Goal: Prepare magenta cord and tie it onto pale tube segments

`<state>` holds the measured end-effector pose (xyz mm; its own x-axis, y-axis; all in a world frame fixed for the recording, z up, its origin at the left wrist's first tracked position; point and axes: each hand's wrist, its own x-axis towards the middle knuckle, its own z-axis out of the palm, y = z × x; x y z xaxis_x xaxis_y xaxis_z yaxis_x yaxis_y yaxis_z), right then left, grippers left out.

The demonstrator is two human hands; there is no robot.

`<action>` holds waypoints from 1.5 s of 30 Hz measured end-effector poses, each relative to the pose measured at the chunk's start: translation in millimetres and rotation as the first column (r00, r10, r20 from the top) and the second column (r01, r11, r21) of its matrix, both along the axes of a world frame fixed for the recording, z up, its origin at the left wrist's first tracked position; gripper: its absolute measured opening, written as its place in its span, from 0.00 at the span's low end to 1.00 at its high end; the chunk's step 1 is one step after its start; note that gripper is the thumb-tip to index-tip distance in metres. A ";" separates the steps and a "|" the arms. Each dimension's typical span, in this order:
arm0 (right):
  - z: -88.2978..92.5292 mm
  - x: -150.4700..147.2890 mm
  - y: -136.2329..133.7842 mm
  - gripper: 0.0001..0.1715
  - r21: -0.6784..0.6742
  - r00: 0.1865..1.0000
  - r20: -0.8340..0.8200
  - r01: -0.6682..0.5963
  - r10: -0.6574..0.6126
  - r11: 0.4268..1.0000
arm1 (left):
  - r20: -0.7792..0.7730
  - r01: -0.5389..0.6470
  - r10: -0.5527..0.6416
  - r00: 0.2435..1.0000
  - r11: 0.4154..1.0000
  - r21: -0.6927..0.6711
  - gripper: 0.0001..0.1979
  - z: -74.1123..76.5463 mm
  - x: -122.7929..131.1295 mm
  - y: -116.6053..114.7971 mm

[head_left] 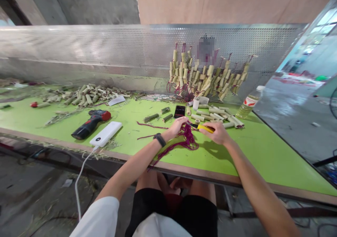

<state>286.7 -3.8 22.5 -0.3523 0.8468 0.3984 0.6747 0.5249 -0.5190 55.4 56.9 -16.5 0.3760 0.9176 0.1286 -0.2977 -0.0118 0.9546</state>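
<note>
Cord [189, 139] lay bunched on the table [271, 156] by the left hand [178, 127], which seemed to pinch a strand; it looked light, limp, tangle-prone, best held near an end. The right hand [218, 133] gripped a yellow tool [205, 128]. Bamboo [207, 117] lay beyond.

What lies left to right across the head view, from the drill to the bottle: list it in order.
Black-and-red drill → white power bank → black wristband → left hand → yellow-handled tool → right hand → bottle.
</note>
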 end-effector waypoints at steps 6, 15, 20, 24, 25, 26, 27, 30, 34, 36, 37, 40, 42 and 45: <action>-2.4 3.4 3.5 0.32 0.002 1.000 0.022 0.016 -0.016 1.000 | 0.051 0.053 -0.050 0.997 0.997 -0.056 0.19 6.5 -0.6 -9.4; -2.4 9.9 5.9 0.31 0.043 0.995 0.027 0.091 -0.093 0.995 | 0.092 0.055 -0.051 0.994 0.998 -0.042 0.14 22.7 -6.1 -16.8; -4.5 13.7 8.3 0.30 0.024 0.989 0.053 0.136 -0.137 0.990 | 0.126 0.089 -0.078 0.989 0.992 -0.089 0.11 27.1 -6.4 -16.5; -5.7 14.4 10.2 0.29 0.029 0.989 0.059 0.132 -0.134 0.991 | 0.075 0.109 -0.106 0.992 0.993 -0.039 0.21 23.5 -8.1 -13.9; -5.6 14.2 10.4 0.29 0.027 0.989 0.063 0.130 -0.132 0.991 | 0.051 0.116 -0.114 0.992 0.993 -0.026 0.25 22.0 -8.8 -13.4; -5.4 14.1 10.5 0.30 0.021 0.989 0.067 0.127 -0.129 0.992 | 0.025 0.123 -0.123 0.992 0.992 -0.014 0.30 20.7 -9.4 -13.1; -5.1 13.9 10.5 0.30 0.012 0.990 0.068 0.125 -0.125 0.992 | -0.001 0.131 -0.131 0.991 0.991 -0.001 0.34 19.6 -9.9 -13.1; -4.5 13.5 10.3 0.31 -0.014 0.992 0.059 0.116 -0.115 0.993 | -0.054 0.150 -0.147 0.988 0.987 0.064 0.42 19.4 -10.9 -15.4; -5.6 13.7 11.0 0.31 -0.014 0.994 0.043 0.101 -0.100 0.995 | -0.101 0.153 -0.139 0.985 0.978 0.142 0.45 25.1 -11.5 -21.9; -6.2 13.8 11.4 0.31 -0.043 0.996 0.034 0.080 -0.079 0.996 | -0.117 0.138 -0.121 0.986 0.979 0.151 0.45 28.0 -12.0 -24.7; -6.2 13.7 11.4 0.31 -0.061 0.997 0.029 0.068 -0.066 0.996 | -0.121 0.131 -0.113 0.986 0.979 0.154 0.44 29.0 -12.3 -25.7; -4.1 12.0 9.7 0.31 -0.099 0.999 -0.002 0.041 -0.041 0.994 | -0.124 0.131 -0.111 0.986 0.978 0.162 0.43 30.5 -13.8 -27.2; -1.3 9.1 7.0 0.30 -0.122 0.997 -0.065 0.026 -0.035 0.992 | -0.133 0.145 -0.123 0.984 0.975 0.168 0.43 31.0 -14.8 -27.6; 2.4 0.5 2.1 0.30 -0.174 0.964 -0.261 0.013 -0.059 0.985 | -0.150 0.180 -0.154 0.977 0.968 0.177 0.43 31.7 -14.3 -29.6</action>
